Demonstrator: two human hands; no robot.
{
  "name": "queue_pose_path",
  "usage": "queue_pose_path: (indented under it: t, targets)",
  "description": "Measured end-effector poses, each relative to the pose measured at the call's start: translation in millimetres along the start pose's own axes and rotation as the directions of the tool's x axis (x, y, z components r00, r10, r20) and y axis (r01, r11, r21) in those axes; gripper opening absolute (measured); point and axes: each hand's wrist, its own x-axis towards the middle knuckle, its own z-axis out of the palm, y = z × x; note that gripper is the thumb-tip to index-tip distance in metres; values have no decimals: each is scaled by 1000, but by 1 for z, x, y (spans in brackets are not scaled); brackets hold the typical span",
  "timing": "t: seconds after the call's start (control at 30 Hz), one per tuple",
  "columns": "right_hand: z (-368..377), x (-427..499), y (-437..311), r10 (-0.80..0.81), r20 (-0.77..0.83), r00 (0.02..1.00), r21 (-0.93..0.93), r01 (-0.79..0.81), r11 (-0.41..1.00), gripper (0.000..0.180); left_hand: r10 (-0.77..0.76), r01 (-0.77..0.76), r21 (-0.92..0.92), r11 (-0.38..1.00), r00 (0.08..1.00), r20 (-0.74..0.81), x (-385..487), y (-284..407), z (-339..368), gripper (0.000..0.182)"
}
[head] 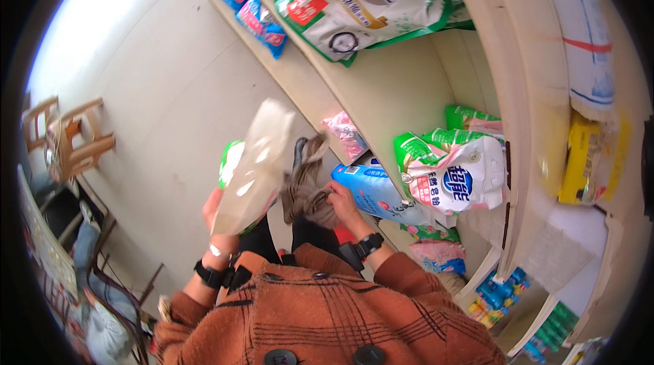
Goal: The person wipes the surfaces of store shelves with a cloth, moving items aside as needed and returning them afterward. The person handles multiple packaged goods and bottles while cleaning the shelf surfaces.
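My left hand [212, 207] grips a white and green plastic bag [253, 173], tilted up in front of me with its pale bottom side towards the camera. Most of the left fingers are hidden behind it. In my right hand [346, 206] is a bunched grey-brown cloth [309, 196], hanging just to the right of the bag. I cannot tell whether the cloth touches the bag. Right beside that hand, a blue and white detergent bag [375, 194] lies on the lower shelf.
White shelves [378, 104] run along the right, with a large white-green detergent bag [378, 4] above and a pink-white one [454, 173] below. Small blue packets [260, 25] lie near the shelf end. At left are a plastic stool [76, 135] and a seated person [107, 319].
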Motion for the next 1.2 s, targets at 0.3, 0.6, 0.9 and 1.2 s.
queue_pose_path:
  t: [0.3,0.6,0.9,1.2]
  targets:
    - [-22,-43,-89,142,616,775,335,-421,843,36,108,0,-490,872,975,192,43,145,187,23]
    - [-191,-9,-92,216,-98,971,788,-57,613,41,188,-221,-580,784,975,-118,60,221,400,23]
    - [-237,70,-97,250,-493,833,802,323,502,46,327,-310,-326,893,945,-2,116,185,390,23]
    - [-172,-16,-129,-8,-505,863,306,187,934,44,-78,139,-48,989,773,629,154,131,431,109]
